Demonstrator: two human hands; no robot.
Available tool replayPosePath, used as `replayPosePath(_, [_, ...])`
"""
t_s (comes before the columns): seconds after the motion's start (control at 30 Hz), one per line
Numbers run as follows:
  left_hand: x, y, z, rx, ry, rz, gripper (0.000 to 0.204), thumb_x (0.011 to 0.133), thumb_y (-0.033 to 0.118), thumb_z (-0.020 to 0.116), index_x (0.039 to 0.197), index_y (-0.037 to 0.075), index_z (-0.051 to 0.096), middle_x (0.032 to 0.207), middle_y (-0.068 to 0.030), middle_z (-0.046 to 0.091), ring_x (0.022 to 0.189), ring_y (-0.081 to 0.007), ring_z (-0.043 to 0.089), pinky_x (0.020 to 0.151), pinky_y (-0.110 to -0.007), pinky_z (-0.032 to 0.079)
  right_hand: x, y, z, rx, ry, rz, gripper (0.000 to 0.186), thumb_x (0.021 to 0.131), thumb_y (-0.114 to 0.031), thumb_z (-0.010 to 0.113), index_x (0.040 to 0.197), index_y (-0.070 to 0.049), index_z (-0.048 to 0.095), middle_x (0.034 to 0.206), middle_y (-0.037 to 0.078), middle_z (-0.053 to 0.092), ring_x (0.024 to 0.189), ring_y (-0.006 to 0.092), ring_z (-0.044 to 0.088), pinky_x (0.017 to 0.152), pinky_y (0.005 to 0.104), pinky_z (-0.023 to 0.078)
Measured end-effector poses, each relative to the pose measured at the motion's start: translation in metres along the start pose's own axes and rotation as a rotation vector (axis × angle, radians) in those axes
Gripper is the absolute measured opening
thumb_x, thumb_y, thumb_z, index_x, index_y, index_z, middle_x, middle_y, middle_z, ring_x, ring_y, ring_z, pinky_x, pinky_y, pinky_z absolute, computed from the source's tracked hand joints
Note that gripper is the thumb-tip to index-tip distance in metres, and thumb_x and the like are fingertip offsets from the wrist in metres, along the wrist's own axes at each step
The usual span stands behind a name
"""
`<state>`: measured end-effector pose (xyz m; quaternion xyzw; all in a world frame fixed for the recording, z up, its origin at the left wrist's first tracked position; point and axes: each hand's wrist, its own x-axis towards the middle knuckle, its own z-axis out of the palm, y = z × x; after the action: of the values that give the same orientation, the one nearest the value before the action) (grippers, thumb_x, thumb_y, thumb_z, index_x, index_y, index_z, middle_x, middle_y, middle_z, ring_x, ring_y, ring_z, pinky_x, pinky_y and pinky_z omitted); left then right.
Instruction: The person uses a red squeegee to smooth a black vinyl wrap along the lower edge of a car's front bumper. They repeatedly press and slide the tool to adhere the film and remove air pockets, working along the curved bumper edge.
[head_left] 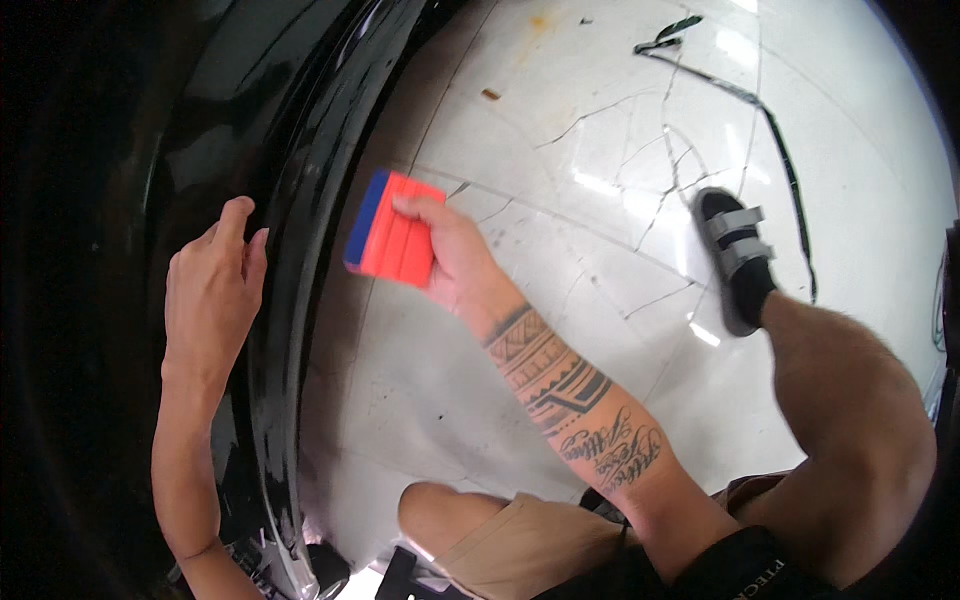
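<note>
My right hand [457, 250] grips a flat red squeegee [400, 232] with a dark blue strip along its left edge. The thumb lies across its face, and the other fingers are hidden behind it. The squeegee is over the floor, just right of the glossy black car body panel [215, 130], seemingly apart from it. At the left, my left hand [210, 285] is over the panel, back of the hand up. Its index finger points forward and the thumb is held slightly away; the remaining fingers are partly hidden. Nothing shows in that hand.
The pale floor [560, 250] has cracks and glare from lights. A black strip [785, 160] runs across it at the right. My sandalled foot [735, 260] is planted there, with my bent leg [850, 400] nearer. Dark and shiny parts [310, 575] sit at the lower left.
</note>
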<state>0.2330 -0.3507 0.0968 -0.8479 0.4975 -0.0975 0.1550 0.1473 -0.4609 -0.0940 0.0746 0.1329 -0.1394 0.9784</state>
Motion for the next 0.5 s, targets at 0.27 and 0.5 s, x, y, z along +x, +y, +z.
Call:
replayPosePath(0.27, [0.067, 0.042, 0.012, 0.193, 0.248, 0.087, 0.028, 0.090, 0.015, 0.070, 0.114, 0.004, 0.059, 0.101, -0.0153, 0.070, 0.074, -0.0330, 0.071, 0.065, -0.039, 0.058, 0.006, -0.023, 0.017, 0.117, -0.167, 0.067, 0.031, 0.094, -0.006, 0.057, 0.125, -0.006, 0.055, 0.113, 0.013, 0.066, 0.104, 0.0292, 0.068, 0.091, 0.0512, 0.058])
replayPosePath(0.5, [0.020, 0.049, -0.020, 0.179, 0.436, -0.203, 0.031, 0.090, 0.016, 0.069, 0.115, 0.004, 0.059, 0.097, -0.0145, 0.070, 0.074, -0.0348, 0.071, 0.064, -0.040, 0.058, -0.011, 0.002, 0.064, -0.212, -0.406, -0.121, 0.040, 0.090, 0.004, 0.043, 0.126, -0.014, 0.045, 0.117, 0.015, 0.058, 0.103, 0.0311, 0.066, 0.087, 0.0473, 0.058])
